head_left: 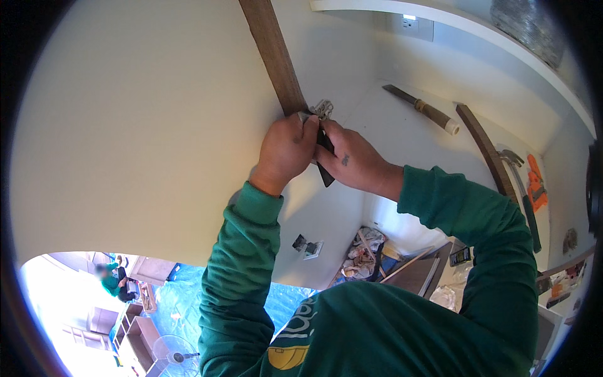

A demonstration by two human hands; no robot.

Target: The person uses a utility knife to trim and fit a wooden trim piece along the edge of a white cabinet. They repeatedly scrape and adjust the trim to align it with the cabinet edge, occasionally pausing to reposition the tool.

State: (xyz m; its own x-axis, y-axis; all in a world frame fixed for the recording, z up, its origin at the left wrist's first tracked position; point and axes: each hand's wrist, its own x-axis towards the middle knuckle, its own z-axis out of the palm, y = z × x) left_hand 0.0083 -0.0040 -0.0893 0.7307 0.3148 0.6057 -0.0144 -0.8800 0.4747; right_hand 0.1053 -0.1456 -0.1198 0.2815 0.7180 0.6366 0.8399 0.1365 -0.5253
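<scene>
A brown wooden strip [274, 56] runs down from the top edge along the pale panel. At its lower end my left hand [284, 151] is closed, thumb and fingers pinching there. My right hand [359, 158] meets it from the right, closed round a dark flat piece [326, 176] whose pointed end sticks out below. Fingers hide where strip and dark piece meet, so I cannot tell whether they are one. Just above the fingertips is a metal cabinet hinge [323, 109].
On the white surface to the right lie a wooden-handled blade [422, 110], another brown strip [482, 139], a hammer [526, 201] and an orange tool [536, 183]. A curved white shelf edge [490, 31] crosses above. Far below left are a fan [173, 356], blue sheeting [182, 295] and another person [113, 279].
</scene>
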